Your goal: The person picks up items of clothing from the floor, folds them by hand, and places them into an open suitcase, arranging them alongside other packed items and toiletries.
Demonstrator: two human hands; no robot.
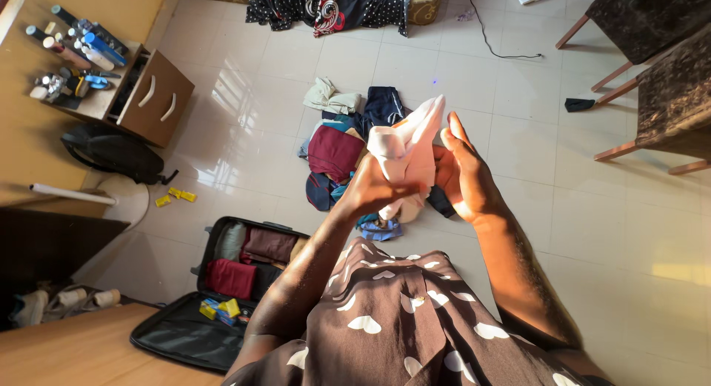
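Observation:
Both of my hands hold a pale pink cloth garment (406,149) up in front of me. My left hand (376,186) grips its lower part with the fingers closed around the fabric. My right hand (463,171) presses against its right side, fingers upright. Below the garment, on the tiled floor, lies a pile of clothes (344,138) in maroon, navy, teal and beige. An open black suitcase (226,282) with folded maroon and brown clothes lies at my lower left.
A small wooden cabinet (152,97) with bottles on top stands at the far left, a black backpack (115,153) beside it. Two dark upholstered chairs (652,68) stand at the right. A dark patterned cloth (333,5) drapes over furniture at the top. A cable (489,38) crosses the floor.

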